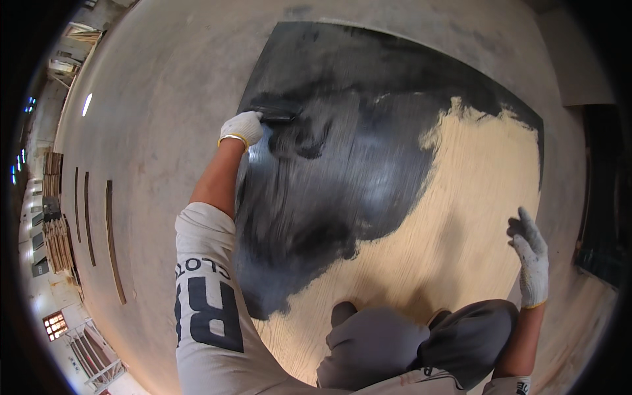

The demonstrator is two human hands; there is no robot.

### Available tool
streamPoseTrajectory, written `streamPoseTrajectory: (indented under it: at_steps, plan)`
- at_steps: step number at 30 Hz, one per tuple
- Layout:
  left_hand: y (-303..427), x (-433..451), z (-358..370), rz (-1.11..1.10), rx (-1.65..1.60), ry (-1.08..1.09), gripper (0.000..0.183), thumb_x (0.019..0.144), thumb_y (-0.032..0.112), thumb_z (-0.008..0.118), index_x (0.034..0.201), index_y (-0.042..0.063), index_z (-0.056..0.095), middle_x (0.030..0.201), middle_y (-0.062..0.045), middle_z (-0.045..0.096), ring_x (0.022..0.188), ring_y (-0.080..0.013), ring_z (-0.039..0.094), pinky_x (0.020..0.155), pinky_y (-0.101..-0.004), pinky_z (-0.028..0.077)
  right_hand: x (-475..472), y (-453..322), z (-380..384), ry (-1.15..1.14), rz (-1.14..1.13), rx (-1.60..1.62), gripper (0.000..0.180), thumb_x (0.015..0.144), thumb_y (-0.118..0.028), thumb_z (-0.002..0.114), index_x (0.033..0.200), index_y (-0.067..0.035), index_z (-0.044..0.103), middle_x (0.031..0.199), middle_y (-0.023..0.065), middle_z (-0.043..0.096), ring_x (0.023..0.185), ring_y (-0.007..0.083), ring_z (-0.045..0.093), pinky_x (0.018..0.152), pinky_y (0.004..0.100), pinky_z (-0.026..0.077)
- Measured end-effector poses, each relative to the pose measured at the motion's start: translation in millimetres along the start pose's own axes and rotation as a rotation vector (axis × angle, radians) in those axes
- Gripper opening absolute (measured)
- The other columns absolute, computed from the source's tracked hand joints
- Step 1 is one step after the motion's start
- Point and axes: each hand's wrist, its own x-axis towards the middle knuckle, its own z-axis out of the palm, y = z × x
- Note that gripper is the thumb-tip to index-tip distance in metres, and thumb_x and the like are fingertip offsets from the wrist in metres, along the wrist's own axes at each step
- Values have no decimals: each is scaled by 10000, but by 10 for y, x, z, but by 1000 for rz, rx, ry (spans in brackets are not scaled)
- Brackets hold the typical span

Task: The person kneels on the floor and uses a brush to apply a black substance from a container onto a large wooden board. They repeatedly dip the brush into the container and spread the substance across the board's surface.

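A wooden panel (pixel 474 197) lies flat before me, its pale grain bare on the right and near side, with wet-looking black coating (pixel 375 163) over its far and left parts. My left hand (pixel 243 129), in a white knit glove with a yellow cuff, grips a dark, flat spreading tool (pixel 276 112) against the coated surface near the panel's left edge. The tool's exact kind is hard to tell. Raised at the right edge of the panel, my right hand (pixel 531 256) wears a stained white glove; its fingers are apart and it holds nothing.
I crouch with my knees (pixel 375 340) over the panel's near side. Concrete floor (pixel 158 123) surrounds it. Three thin strips (pixel 114 242) lie on the floor to the left, with stacked boards (pixel 58 244) and a metal rack (pixel 96 355) beyond. A dark object (pixel 605 197) stands at the right.
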Motion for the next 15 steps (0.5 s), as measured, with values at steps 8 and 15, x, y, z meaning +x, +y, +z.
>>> streamPoseTrajectory:
  at_steps: [8,15]
  plan:
    - [93,-470,231,189,5,73,437,946,137,524,1338,138,718,1146,-212,750,1070,-410,716,935,-533,554,337,618,-101,-155,152,-2,567,984,-135,642,1526,2,550,1353,174,692,1197,231,668,1030,330,517]
    - [-18,-917,299,-31,19,-39,478,984,207,548,1453,228,639,1189,-223,743,1133,-410,703,962,-505,551,589,2761,-579,100,239,-700,599,1023,-233,583,1568,-10,478,1476,265,597,1367,385,579,1158,448,449]
